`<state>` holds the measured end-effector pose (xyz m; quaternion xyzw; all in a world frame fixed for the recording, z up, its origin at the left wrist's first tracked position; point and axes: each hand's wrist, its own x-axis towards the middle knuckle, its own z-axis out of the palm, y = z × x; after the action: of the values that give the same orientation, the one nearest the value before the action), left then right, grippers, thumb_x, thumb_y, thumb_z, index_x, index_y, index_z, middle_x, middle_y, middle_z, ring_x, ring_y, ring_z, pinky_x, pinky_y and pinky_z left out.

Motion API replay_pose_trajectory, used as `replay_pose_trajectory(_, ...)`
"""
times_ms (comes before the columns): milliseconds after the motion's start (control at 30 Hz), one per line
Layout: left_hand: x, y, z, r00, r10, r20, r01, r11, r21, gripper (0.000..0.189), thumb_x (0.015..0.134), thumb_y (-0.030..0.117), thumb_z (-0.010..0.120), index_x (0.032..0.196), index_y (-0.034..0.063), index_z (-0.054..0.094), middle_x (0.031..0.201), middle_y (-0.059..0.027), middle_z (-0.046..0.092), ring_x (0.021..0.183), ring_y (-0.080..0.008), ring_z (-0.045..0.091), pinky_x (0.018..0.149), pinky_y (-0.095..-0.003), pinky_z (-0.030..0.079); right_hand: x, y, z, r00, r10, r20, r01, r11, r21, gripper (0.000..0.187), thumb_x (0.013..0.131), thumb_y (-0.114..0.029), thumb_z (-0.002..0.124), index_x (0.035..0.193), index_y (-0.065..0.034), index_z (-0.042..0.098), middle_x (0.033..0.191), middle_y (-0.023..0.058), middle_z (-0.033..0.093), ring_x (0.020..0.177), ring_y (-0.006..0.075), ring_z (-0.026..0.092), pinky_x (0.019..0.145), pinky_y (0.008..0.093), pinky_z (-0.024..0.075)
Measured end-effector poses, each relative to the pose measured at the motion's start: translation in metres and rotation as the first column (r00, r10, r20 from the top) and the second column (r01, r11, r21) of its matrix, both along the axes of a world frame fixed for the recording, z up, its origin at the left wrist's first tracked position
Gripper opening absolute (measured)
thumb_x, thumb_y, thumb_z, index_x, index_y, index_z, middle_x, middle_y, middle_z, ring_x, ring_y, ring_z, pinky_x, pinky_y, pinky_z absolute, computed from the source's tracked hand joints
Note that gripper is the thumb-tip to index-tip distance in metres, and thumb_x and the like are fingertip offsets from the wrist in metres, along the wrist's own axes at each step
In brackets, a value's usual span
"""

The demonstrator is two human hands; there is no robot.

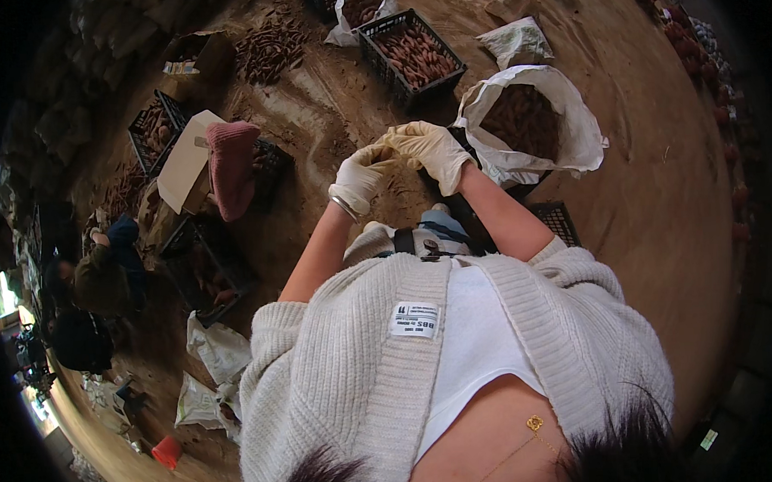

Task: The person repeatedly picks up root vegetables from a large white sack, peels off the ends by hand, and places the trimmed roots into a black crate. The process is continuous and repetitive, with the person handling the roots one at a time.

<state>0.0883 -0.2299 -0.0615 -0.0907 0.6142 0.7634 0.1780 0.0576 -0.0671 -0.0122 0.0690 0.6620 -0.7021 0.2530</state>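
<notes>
Both my hands wear pale, soiled gloves and meet at the fingertips in front of my body. My left hand (362,176), with a bracelet at the wrist, lies on the left, its fingers curled. My right hand (430,152) bends over towards it, just left of an open white woven sack (581,122) holding reddish-brown roots (524,120). The gloves hide whether anything small is between the fingers. Beyond them stands a black plastic crate (392,79) filled with reddish roots, probably sweet potatoes (420,55).
A heap of slender roots (273,45) lies on the dirt floor. To the left are a cardboard box (185,162), a pink knitted item (233,170), and a dark crate (200,268). Another person (106,272) is at the far left. White sacks (216,352) lie lower left.
</notes>
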Motion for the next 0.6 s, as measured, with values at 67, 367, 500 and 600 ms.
replay_pose_trajectory(67, 0.002, 0.001, -0.003, 0.996, -0.039, -0.082, 0.036, 0.999, -0.039, 0.029, 0.082, 0.003, 0.071, 0.11, 0.0012, 0.064, 0.1, -0.0002, 0.066, 0.087, -0.0065, 0.057, 0.078, -0.0206, 0.048, -0.002, -0.006, -0.005, 0.999, 0.015, -0.035, -0.012, 0.998, 0.067, 0.022, 0.085, -0.024, 0.072, 0.092, -0.0035, 0.066, 0.083, -0.0013, 0.064, 0.07, 0.0054, 0.054, 0.061, 0.0198, 0.0447)
replay_pose_trajectory(367, 0.004, -0.006, 0.0, 0.93, -0.234, -0.282, 0.114, 0.915, -0.386, 0.019, 0.082, 0.003, 0.068, 0.101, 0.0026, 0.068, 0.095, -0.0032, 0.07, 0.081, -0.0097, 0.061, 0.074, -0.0231, 0.048, 0.0, -0.012, -0.038, 0.958, 0.12, -0.262, -0.026, 0.942, 0.334, 0.021, 0.079, -0.018, 0.076, 0.083, -0.0003, 0.066, 0.08, 0.0017, 0.066, 0.072, 0.0071, 0.055, 0.067, 0.024, 0.0484)
replay_pose_trajectory(500, 0.006, -0.007, -0.005, 0.861, -0.255, -0.44, -0.06, 0.808, -0.586, 0.018, 0.081, 0.002, 0.067, 0.099, 0.0032, 0.068, 0.092, -0.0061, 0.069, 0.085, -0.0169, 0.062, 0.077, -0.0264, 0.048, -0.002, -0.009, -0.038, 0.969, 0.119, -0.216, -0.034, 0.933, 0.358, 0.023, 0.08, -0.019, 0.075, 0.087, 0.0015, 0.066, 0.08, 0.0016, 0.065, 0.069, 0.0098, 0.057, 0.063, 0.0258, 0.0491)
replay_pose_trajectory(600, 0.002, -0.005, -0.013, 0.84, -0.242, -0.485, -0.047, 0.859, -0.51, 0.018, 0.08, -0.001, 0.068, 0.097, 0.0029, 0.068, 0.092, -0.0072, 0.068, 0.089, -0.0197, 0.061, 0.079, -0.0286, 0.048, -0.002, -0.005, -0.027, 0.999, 0.05, 0.01, -0.05, 0.998, 0.031, 0.021, 0.083, -0.018, 0.072, 0.092, 0.0008, 0.068, 0.079, 0.0005, 0.065, 0.065, 0.0104, 0.056, 0.056, 0.0251, 0.0474)
